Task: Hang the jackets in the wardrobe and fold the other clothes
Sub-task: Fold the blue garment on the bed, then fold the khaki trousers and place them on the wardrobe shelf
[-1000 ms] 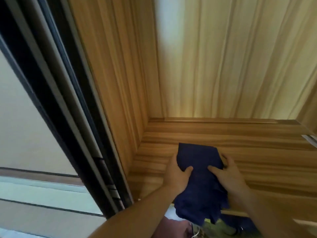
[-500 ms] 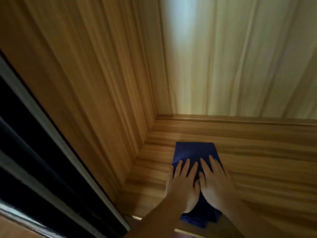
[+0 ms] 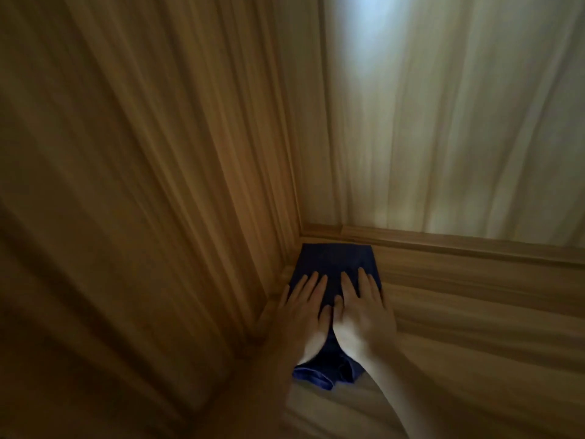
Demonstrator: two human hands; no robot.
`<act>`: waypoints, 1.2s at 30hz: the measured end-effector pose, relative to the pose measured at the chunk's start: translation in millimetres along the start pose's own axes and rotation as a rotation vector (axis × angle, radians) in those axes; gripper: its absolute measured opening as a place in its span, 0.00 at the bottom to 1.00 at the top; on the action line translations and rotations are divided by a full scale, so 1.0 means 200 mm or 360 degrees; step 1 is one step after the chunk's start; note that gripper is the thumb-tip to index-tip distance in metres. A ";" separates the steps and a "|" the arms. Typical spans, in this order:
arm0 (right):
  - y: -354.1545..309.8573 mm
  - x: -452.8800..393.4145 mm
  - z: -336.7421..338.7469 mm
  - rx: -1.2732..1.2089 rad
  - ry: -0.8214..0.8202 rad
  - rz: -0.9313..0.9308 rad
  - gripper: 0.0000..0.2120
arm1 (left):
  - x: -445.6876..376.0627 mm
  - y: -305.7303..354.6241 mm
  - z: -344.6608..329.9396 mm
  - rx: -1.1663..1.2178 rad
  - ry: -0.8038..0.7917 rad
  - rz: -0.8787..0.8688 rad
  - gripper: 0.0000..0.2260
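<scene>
— Pressing flat on a folded dark blue garment [image 3: 335, 264], both hands lie side by side on a wooden shelf [image 3: 474, 312] inside the wardrobe. Where exactly does the cloth sit?

— It sits in the back left corner of the shelf. Its far edge touches the low wooden strip along the back panel [image 3: 443, 122], and its left edge runs along the side wall [image 3: 158, 185].

— And how do the hands lie?

— The left hand [image 3: 302, 315] is spread out, fingers straight, palm down on the left half of the garment, its outer edge close to the side wall. The right hand [image 3: 364, 315] is spread the same way on the right half. The two thumbs meet or nearly meet in the middle. Neither hand grips the fabric; both only press on it.

— Is the whole garment under the hands?

— No. The far part shows beyond the fingertips, smooth and square-cornered. The near end shows between the wrists, where the layered folds bunch a little at the front of the shelf.

— Anything else in view?

— Only wood grain, with a pale patch of light high on the back panel, and the picture is somewhat blurred.
</scene>
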State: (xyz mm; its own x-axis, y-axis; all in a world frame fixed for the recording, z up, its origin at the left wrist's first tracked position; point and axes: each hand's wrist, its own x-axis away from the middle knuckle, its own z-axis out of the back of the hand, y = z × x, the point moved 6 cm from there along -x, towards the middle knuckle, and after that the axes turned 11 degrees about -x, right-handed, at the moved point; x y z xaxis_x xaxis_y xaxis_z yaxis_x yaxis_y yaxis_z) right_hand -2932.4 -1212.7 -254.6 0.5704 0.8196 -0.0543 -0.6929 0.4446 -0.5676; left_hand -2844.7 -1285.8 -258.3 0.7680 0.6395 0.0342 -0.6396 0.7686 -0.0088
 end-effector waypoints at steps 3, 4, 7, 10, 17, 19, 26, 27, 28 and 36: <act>-0.01 -0.13 -0.03 -0.0021 -0.0010 -0.0017 0.27 | -0.13 -0.07 0.00 0.0005 0.0011 -0.0030 0.25; -0.01 -0.17 -0.04 -0.0027 -0.0007 -0.0015 0.27 | -0.17 -0.09 0.00 0.0021 0.0022 -0.0032 0.25; -0.02 -0.26 -0.05 -0.0043 0.0001 -0.0031 0.27 | -0.24 -0.13 -0.01 0.0049 0.0019 -0.0044 0.24; -0.02 -0.26 -0.03 -0.0074 -0.0084 -0.0040 0.28 | -0.26 -0.12 0.01 -0.0027 -0.0054 -0.0063 0.25; 0.27 0.05 0.53 0.0224 -0.0051 -0.0154 0.28 | -0.19 0.09 0.37 -0.0128 -0.0128 -0.0203 0.24; 0.36 0.17 0.76 0.0316 -0.0050 -0.0281 0.29 | -0.14 0.23 0.52 -0.0108 -0.0136 -0.0295 0.22; 0.55 0.70 1.37 0.0344 0.0181 -0.0537 0.29 | 0.11 0.85 0.86 -0.0176 -0.0129 -0.0653 0.25; 0.58 0.79 1.43 0.0333 0.0212 -0.0571 0.28 | 0.15 0.93 0.89 -0.0154 -0.0098 -0.0711 0.25; 0.60 0.89 1.48 0.0328 0.0255 -0.0602 0.28 | 0.19 1.02 0.91 -0.0131 -0.0068 -0.0772 0.23; 0.67 1.74 1.67 0.0387 0.0696 -0.1093 0.27 | 0.64 1.64 0.98 0.0027 0.0075 -0.1395 0.17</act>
State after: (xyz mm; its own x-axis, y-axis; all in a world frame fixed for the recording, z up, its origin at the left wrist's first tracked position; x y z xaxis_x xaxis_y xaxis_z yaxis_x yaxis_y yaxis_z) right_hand -2974.5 -746.9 -75.8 0.9835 0.1483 -0.1033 -0.1776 0.8986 -0.4012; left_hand -2963.0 -955.6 -60.4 0.9834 -0.1806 -0.0193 0.1809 0.9834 0.0161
